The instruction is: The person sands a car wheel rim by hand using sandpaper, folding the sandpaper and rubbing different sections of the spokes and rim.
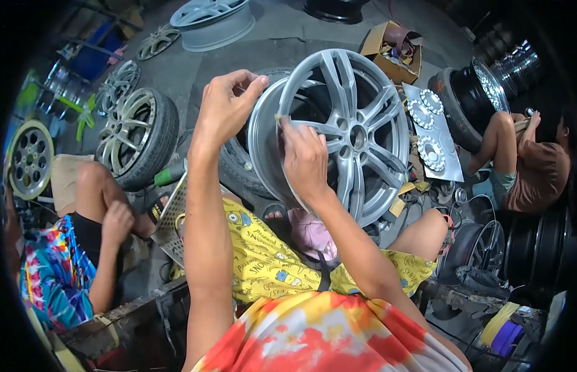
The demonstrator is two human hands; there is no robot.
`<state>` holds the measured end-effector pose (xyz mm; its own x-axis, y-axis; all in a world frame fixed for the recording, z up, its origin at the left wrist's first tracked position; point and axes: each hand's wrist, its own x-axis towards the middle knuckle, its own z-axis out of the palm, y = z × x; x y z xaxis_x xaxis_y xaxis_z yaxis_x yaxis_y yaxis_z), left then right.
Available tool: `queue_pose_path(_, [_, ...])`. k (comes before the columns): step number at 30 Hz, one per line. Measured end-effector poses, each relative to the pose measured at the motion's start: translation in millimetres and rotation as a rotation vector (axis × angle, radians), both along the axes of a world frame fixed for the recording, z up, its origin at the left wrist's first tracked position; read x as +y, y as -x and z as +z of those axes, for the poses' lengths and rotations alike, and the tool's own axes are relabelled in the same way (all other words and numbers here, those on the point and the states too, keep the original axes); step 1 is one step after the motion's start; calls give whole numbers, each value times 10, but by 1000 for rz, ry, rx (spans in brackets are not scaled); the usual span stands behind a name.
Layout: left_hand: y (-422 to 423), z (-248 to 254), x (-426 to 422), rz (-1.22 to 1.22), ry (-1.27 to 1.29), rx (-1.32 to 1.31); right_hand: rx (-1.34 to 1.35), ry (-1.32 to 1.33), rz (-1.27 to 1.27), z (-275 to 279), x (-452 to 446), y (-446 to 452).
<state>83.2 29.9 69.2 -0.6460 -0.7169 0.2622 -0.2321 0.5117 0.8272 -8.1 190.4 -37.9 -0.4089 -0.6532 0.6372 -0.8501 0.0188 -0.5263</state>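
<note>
A silver multi-spoke alloy wheel rim (358,137) stands tilted in front of me, its face turned up and to the right. My right hand (306,158) is closed at the left edge of the rim's face, fingers bent against the lip. A small tan scrap that looks like sandpaper (279,118) shows at its fingertips. My left hand (228,102) is raised just left of the rim, thumb stretched out and fingers loosely curved, with nothing visible in it. Behind and below the rim lies a tire (236,162), partly hidden.
Wheels surround me, including a tire-mounted one (139,133) at left and a grey rim (214,28) behind. A cardboard box (394,53) and a board (440,152) with round silver parts lie right. One person (65,266) sits left, another (536,167) right.
</note>
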Motion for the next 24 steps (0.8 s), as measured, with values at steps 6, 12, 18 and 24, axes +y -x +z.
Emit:
queue_pose_path(6, [-33, 15, -8, 43, 3, -53, -22, -53, 21, 32, 136, -111])
queue_pose_path(12, [-22, 29, 38, 24, 21, -61, 6, -89, -12, 87, 104, -151])
queue_pose_path(18, [31, 38, 53, -8, -28, -11, 90, 16, -101, 55, -45, 28])
queue_pose_path(24, [-12, 8, 14, 42, -30, -76, 92, -162, -197, -30, 227, 238])
